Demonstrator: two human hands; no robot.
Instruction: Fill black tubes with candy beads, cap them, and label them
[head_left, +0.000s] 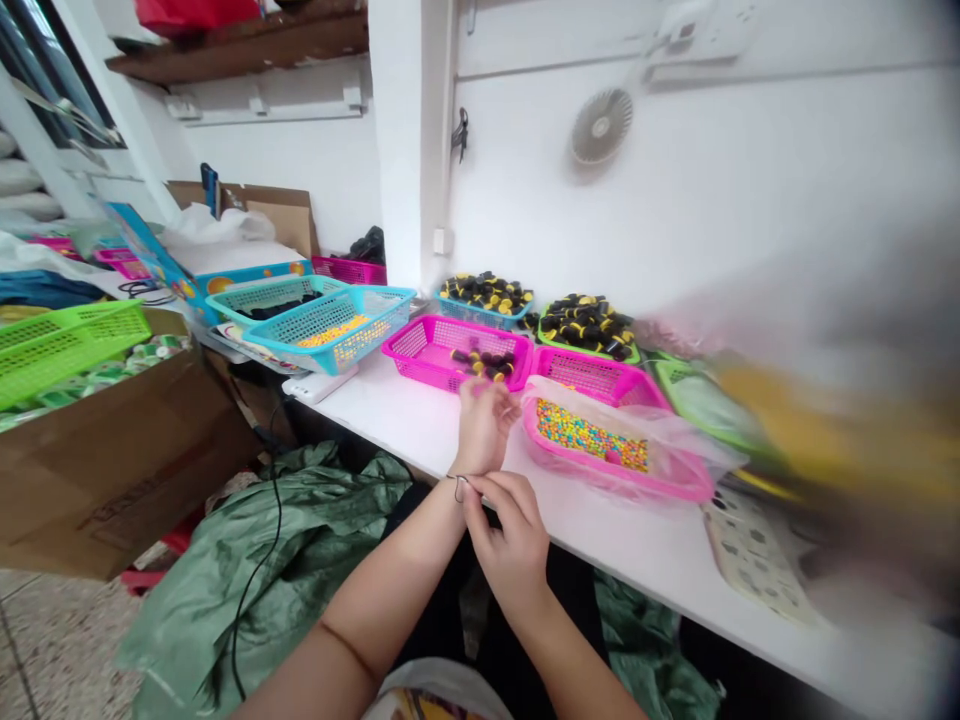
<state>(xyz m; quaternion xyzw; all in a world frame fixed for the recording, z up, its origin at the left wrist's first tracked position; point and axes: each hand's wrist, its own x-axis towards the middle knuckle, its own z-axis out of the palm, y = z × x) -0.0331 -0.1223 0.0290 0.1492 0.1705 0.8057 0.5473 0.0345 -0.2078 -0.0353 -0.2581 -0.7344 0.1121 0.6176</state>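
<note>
My left hand hovers over the white table, just in front of a pink basket holding a few black and yellow caps; its fingers are loosely curled and I cannot see anything in them. My right hand reaches across to my left wrist and pinches a thin black band there. A pink basket lined with clear plastic and filled with small coloured candies lies just right of both hands.
Two baskets of black and yellow caps stand by the wall. Teal baskets, a green basket and a cardboard box sit to the left. Green plastic sheeting lies below the table. The right side is blurred.
</note>
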